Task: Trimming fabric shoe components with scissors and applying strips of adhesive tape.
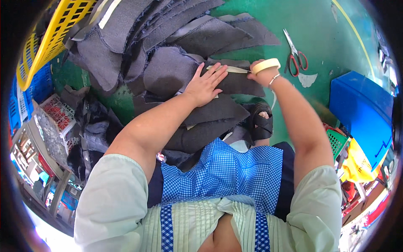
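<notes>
My left hand (204, 86) lies spread on dark grey fabric pieces (245, 85), its fingertips at the left part of a pale tape strip (238, 70). This strip runs along the upper edge of one piece toward my right hand (263, 78). Closed around a cream roll of tape (270, 63), the right hand has its fingertips at the strip's right end. How the roll sits in the fingers is partly hidden. More overlapping fabric pieces (168, 71) lie around and beyond the left hand.
Red-and-black-handled scissors (299, 63) lie on the green floor (310, 109), above a pale scrap (307, 80). A yellow basket (54, 38) stands far left, a blue box (357, 109) on the right. My sandalled foot (263, 119) is below the fabric.
</notes>
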Demonstrator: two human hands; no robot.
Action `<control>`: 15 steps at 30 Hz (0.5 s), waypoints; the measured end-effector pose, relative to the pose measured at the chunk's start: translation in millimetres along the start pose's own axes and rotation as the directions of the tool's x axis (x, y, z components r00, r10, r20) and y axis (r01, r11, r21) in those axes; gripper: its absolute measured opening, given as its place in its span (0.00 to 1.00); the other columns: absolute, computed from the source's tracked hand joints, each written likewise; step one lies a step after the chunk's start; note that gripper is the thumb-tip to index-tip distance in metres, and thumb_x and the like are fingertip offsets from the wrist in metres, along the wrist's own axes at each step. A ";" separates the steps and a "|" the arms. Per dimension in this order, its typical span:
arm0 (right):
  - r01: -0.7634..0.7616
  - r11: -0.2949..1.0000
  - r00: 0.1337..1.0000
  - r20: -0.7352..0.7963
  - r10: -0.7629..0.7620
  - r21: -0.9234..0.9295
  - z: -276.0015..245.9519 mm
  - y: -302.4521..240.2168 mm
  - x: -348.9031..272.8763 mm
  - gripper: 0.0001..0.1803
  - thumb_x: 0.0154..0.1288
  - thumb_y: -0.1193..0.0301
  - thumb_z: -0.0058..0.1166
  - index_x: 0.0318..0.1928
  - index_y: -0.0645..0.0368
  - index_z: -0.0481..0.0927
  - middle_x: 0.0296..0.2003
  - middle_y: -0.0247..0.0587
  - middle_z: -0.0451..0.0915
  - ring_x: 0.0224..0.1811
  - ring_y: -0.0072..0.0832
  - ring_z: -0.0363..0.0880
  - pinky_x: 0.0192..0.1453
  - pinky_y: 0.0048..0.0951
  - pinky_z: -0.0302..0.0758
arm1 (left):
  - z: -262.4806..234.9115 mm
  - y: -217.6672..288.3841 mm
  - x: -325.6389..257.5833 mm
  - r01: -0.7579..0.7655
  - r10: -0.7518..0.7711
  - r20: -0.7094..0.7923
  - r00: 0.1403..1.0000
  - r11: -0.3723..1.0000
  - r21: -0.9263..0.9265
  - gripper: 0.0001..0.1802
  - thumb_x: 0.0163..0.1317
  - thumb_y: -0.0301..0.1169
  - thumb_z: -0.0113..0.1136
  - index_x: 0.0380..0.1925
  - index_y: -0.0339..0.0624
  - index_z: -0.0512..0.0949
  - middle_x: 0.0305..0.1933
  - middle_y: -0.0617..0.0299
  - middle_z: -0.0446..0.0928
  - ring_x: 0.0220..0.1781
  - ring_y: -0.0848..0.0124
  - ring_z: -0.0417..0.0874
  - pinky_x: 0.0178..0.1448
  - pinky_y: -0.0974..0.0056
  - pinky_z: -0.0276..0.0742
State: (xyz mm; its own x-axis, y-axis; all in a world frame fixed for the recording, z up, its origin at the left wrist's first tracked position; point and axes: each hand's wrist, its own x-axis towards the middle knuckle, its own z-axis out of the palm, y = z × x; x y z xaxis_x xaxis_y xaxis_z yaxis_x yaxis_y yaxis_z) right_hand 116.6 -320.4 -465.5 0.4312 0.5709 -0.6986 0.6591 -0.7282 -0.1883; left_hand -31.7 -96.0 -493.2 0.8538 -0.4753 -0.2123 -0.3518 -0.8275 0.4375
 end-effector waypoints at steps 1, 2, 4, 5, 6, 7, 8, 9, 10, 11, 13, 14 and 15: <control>0.035 0.981 0.980 0.197 0.003 -0.188 -7.5 12.3 -1.2 0.22 0.59 0.53 0.55 0.43 0.58 0.81 0.46 0.45 0.81 0.54 0.46 0.75 0.54 0.45 0.70 | 1.9 2.7 -2.8 -0.002 0.002 -0.005 1.000 1.000 -0.004 0.38 0.62 0.47 0.52 0.69 0.47 0.55 0.77 0.65 0.45 0.78 0.66 0.42 0.74 0.41 0.39; 0.056 0.957 0.985 0.173 -0.006 -0.286 -7.9 33.3 -13.6 0.22 0.59 0.54 0.55 0.45 0.57 0.81 0.48 0.46 0.79 0.54 0.46 0.75 0.55 0.45 0.70 | 1.1 4.5 -8.1 0.025 -0.025 0.007 1.000 1.000 0.004 0.38 0.62 0.47 0.52 0.69 0.47 0.55 0.77 0.65 0.45 0.78 0.66 0.42 0.74 0.42 0.39; 0.075 0.935 0.972 0.236 0.010 -0.348 -56.1 22.8 -15.2 0.18 0.58 0.58 0.58 0.41 0.58 0.81 0.45 0.46 0.80 0.48 0.47 0.78 0.51 0.45 0.72 | 4.6 2.2 -23.9 0.056 -0.057 0.026 0.998 0.998 0.031 0.38 0.62 0.48 0.52 0.69 0.44 0.56 0.76 0.63 0.45 0.78 0.63 0.42 0.73 0.40 0.41; 0.098 0.962 0.995 0.001 -0.101 -0.253 -71.7 16.4 -22.0 0.15 0.56 0.59 0.59 0.36 0.59 0.79 0.39 0.45 0.79 0.44 0.46 0.78 0.48 0.44 0.73 | -0.2 10.7 -29.6 0.075 -0.078 0.068 0.995 0.996 0.046 0.38 0.61 0.48 0.52 0.68 0.42 0.57 0.76 0.61 0.45 0.77 0.61 0.42 0.72 0.39 0.43; 0.151 0.975 0.952 -0.242 -0.189 -0.164 -81.2 10.7 -25.5 0.14 0.55 0.61 0.59 0.31 0.59 0.78 0.34 0.44 0.79 0.40 0.45 0.78 0.45 0.42 0.74 | -3.7 22.2 -37.7 0.097 -0.104 0.108 0.989 0.993 0.062 0.39 0.61 0.49 0.52 0.68 0.41 0.57 0.76 0.59 0.45 0.77 0.59 0.42 0.71 0.37 0.44; 0.261 0.957 0.849 -0.442 -0.289 -0.126 -92.8 -7.8 -22.7 0.15 0.52 0.62 0.62 0.25 0.58 0.72 0.28 0.42 0.74 0.36 0.42 0.76 0.40 0.40 0.74 | -2.7 34.1 -49.6 0.128 -0.131 0.164 0.978 0.991 0.029 0.40 0.60 0.49 0.54 0.67 0.38 0.58 0.76 0.54 0.43 0.77 0.55 0.42 0.69 0.35 0.48; 0.369 0.918 0.754 -0.531 -0.387 -0.145 -95.7 -25.3 -11.3 0.14 0.51 0.62 0.63 0.27 0.57 0.73 0.30 0.42 0.75 0.37 0.42 0.76 0.40 0.39 0.74 | -10.2 46.5 -56.8 0.138 -0.143 0.267 0.953 0.990 0.037 0.42 0.59 0.50 0.54 0.67 0.37 0.57 0.76 0.50 0.42 0.77 0.53 0.43 0.66 0.38 0.57; 0.471 0.865 0.637 -0.612 -0.469 -0.173 -97.7 -45.3 2.5 0.15 0.50 0.62 0.64 0.28 0.57 0.73 0.32 0.41 0.76 0.38 0.42 0.76 0.40 0.39 0.74 | -16.9 55.3 -62.0 0.165 -0.162 0.346 0.924 0.986 0.022 0.40 0.59 0.50 0.55 0.65 0.36 0.61 0.75 0.48 0.44 0.75 0.52 0.48 0.63 0.40 0.62; 0.547 0.818 0.538 -0.676 -0.504 -0.174 -95.4 -69.0 21.7 0.17 0.46 0.62 0.66 0.31 0.57 0.74 0.36 0.41 0.76 0.40 0.40 0.76 0.42 0.36 0.75 | -24.1 57.5 -65.8 0.197 -0.184 0.422 0.888 0.980 0.012 0.38 0.58 0.50 0.56 0.62 0.35 0.65 0.74 0.46 0.47 0.73 0.51 0.52 0.61 0.43 0.67; 0.530 0.815 0.534 -0.655 -0.534 -0.232 -94.4 -88.9 37.3 0.19 0.43 0.63 0.68 0.33 0.56 0.75 0.43 0.40 0.77 0.45 0.39 0.76 0.46 0.35 0.75 | -28.5 52.2 -61.5 0.101 -0.098 0.379 0.920 0.995 0.013 0.25 0.57 0.45 0.57 0.46 0.34 0.77 0.62 0.42 0.66 0.60 0.54 0.70 0.52 0.51 0.74; 0.288 0.938 0.627 -0.703 -0.337 -0.192 -64.3 -101.9 62.1 0.13 0.48 0.66 0.61 0.36 0.56 0.77 0.52 0.38 0.76 0.54 0.37 0.72 0.50 0.41 0.74 | -86.1 40.0 -23.7 0.201 -0.137 0.262 0.955 0.951 -0.236 0.13 0.55 0.37 0.57 0.31 0.37 0.79 0.43 0.47 0.77 0.45 0.56 0.78 0.46 0.53 0.74; 0.133 0.974 0.678 -0.700 -0.225 -0.184 -46.4 -100.5 75.3 0.11 0.51 0.68 0.58 0.37 0.55 0.78 0.54 0.37 0.75 0.57 0.36 0.71 0.50 0.43 0.74 | -90.7 24.3 -11.4 0.167 -0.162 0.050 0.986 0.977 -0.134 0.08 0.52 0.33 0.56 0.27 0.38 0.76 0.33 0.49 0.77 0.39 0.57 0.79 0.43 0.52 0.72; 0.089 0.992 0.711 -0.693 -0.122 -0.084 -32.8 -101.2 76.6 0.11 0.53 0.69 0.53 0.39 0.55 0.79 0.54 0.36 0.74 0.58 0.35 0.70 0.50 0.43 0.74 | -97.7 1.1 -2.2 0.213 -0.242 -0.222 0.944 0.966 -0.146 0.10 0.51 0.33 0.58 0.32 0.40 0.76 0.39 0.51 0.77 0.43 0.57 0.78 0.45 0.51 0.72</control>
State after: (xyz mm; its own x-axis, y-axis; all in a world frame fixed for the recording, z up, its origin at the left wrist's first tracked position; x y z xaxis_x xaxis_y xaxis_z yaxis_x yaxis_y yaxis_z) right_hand 103.1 -190.6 -477.3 0.6527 0.7576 0.0047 0.7442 -0.6399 -0.1915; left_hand 3.5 -66.6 -406.8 0.9769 -0.1822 -0.1121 -0.1018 -0.8570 0.5051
